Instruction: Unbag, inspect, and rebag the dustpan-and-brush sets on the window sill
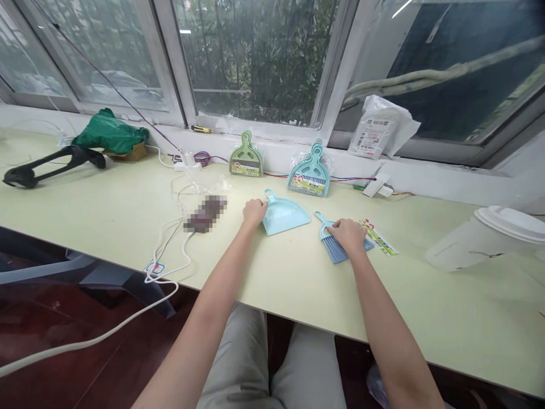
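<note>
A light blue dustpan (287, 216) lies on the table with its handle pointing toward the window. My left hand (254, 212) is closed at its left edge, thumb and fingers pinching the rim. To the right, a small blue hand brush (334, 251) rests with its bristles toward me. Over its body lies my right hand (349, 234), fingers curled on it. A printed label strip (378, 237) is just beyond the right hand. Against the wall lean a wrapped green dustpan set (246, 159) and several wrapped blue dustpan sets (310, 173).
A lidded white cup (481, 241) stands at the right. Leftward are a blurred-out dark object (205, 214), white cables (164, 241), a power strip (187, 166), a black frame (55, 162) and a green bag (110, 132). A white package (372, 133) sits on the sill.
</note>
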`<state>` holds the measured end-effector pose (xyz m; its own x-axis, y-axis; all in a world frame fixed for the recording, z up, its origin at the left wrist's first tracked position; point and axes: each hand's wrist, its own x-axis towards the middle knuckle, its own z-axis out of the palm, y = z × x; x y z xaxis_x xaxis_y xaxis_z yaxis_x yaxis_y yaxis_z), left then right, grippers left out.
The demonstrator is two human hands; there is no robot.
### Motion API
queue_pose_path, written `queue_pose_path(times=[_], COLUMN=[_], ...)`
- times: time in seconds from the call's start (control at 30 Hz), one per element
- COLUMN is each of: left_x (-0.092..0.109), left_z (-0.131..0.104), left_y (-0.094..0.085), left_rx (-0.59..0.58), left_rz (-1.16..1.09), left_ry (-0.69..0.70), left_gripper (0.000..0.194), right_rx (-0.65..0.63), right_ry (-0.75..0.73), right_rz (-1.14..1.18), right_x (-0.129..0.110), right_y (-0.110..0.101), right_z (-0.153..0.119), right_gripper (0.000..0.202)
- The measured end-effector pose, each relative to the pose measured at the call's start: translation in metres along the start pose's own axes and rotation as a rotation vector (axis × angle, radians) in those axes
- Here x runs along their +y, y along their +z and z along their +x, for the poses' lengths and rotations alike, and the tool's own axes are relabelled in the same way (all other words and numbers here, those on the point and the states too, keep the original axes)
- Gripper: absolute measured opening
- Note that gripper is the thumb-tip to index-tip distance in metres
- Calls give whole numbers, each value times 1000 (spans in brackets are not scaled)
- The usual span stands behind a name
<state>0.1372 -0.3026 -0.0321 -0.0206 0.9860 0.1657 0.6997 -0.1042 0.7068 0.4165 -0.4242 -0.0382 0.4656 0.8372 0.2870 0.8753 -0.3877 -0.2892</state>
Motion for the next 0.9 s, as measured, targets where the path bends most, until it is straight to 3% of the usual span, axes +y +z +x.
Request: queue_pose_path(times=[0.13, 0.27, 0.37, 0.43, 0.57, 0.7, 0.8, 0.9], left_x=[5, 25, 43, 52, 55, 48, 46, 47], left_z=[-6, -21, -37, -46, -53, -48, -47, -49], left_y=[-1, 6, 20, 29, 38, 39, 40, 38], left_rx=[-22, -177, -438, -498, -235, -12, 50, 39], left_rz=[135, 257, 168, 142, 348, 493, 500, 507], left_ry=[86, 203, 505, 741, 991, 1004, 1037, 1115], left_gripper=[23, 20, 25, 30, 21, 27, 32, 32], right_rx=[28, 16, -82, -85, -44, -12, 24, -39], right_ry=[-29, -57, -110, -142, -168, -150, -147, -200], right_rz=[14, 100, 148, 134, 122, 125, 111, 184], right_x=[-7, -25, -41, -48, -51, -46, -44, -46], right_y=[-7, -17, -16, -13, -10, -7, -3, 1], right_z=[-1, -6, -13, -17, -20, -18, -16, -14], right_gripper=[21, 26, 25, 23, 18, 18, 18, 15])
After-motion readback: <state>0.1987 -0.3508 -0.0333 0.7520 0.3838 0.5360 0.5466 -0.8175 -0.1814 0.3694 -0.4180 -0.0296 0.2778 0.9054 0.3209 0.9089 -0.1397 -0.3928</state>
